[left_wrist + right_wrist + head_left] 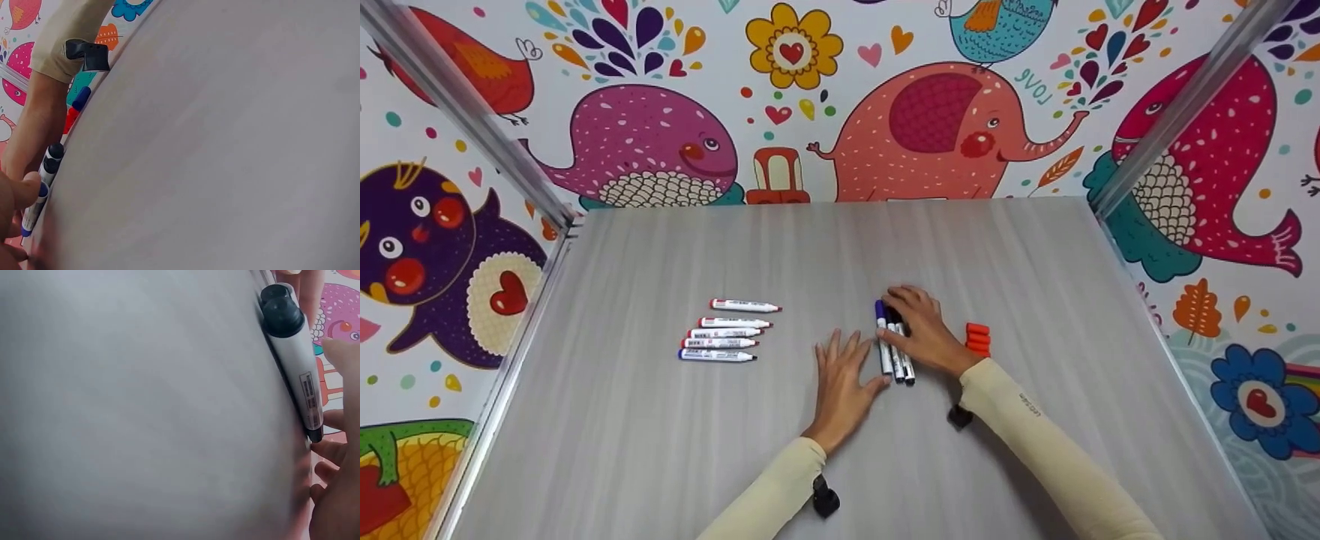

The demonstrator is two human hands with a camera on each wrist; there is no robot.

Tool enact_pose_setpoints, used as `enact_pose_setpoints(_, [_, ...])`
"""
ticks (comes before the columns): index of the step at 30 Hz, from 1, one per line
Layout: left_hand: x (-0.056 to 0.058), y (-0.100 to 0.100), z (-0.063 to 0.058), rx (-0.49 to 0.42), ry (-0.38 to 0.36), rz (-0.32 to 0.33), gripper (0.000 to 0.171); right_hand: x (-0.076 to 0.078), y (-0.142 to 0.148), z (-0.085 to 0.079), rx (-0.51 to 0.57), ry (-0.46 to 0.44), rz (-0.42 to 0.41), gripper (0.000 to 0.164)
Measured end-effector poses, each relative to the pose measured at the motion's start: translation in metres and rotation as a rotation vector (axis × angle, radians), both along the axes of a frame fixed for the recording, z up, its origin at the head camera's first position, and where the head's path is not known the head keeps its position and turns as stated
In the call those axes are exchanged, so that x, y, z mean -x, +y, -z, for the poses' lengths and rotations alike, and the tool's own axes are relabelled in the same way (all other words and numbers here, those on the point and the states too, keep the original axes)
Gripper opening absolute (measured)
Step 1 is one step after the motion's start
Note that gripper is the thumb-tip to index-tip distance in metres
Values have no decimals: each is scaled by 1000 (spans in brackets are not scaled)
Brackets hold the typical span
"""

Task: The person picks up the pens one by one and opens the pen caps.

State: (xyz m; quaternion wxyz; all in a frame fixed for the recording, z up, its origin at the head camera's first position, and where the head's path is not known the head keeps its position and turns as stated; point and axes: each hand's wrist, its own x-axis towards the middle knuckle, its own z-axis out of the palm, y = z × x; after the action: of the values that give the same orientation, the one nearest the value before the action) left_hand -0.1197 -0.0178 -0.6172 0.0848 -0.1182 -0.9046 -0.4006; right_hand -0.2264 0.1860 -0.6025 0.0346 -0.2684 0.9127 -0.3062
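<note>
Three white whiteboard markers lie side by side between my hands, one blue-capped marker [883, 337] at the left and two black-ended ones, such as this black marker [297, 363]. My right hand [924, 330] arches over them, its thumb lying across the bodies and its fingers at the far ends. My left hand [840, 386] rests on the table just left of the set, fingers spread and straight, the thumb reaching toward the blue marker's near end. In the left wrist view that blue marker [32, 216] shows close by the thumb.
Several uncapped markers [724, 332] lie in a stepped column on the left, mostly red-ended, the nearest blue-ended. Right of my right hand are several red caps [978, 339], with a blue cap [82, 98] beside them. A patterned wall [810, 150] and metal posts bound the table [810, 255].
</note>
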Motion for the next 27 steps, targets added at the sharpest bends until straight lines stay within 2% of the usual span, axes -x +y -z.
enact_pose_setpoints(4, [0,0,0,4,3,3,68,1,0,4,-1,48,-16,75])
enact_pose_setpoints(9, [-1,-1,0,0,2,13,67,4,0,10,55,92,-16,67])
enact_pose_setpoints(13, [-2,-1,1,5,16,21,65,3,0,9,56,87,-3,65])
enact_pose_setpoints(19, [-2,1,2,39,41,13,63,1,-5,5,19,52,12,70])
enact_pose_setpoints(27, [1,4,1,84,28,-8,69,0,-9,4,10,26,32,71])
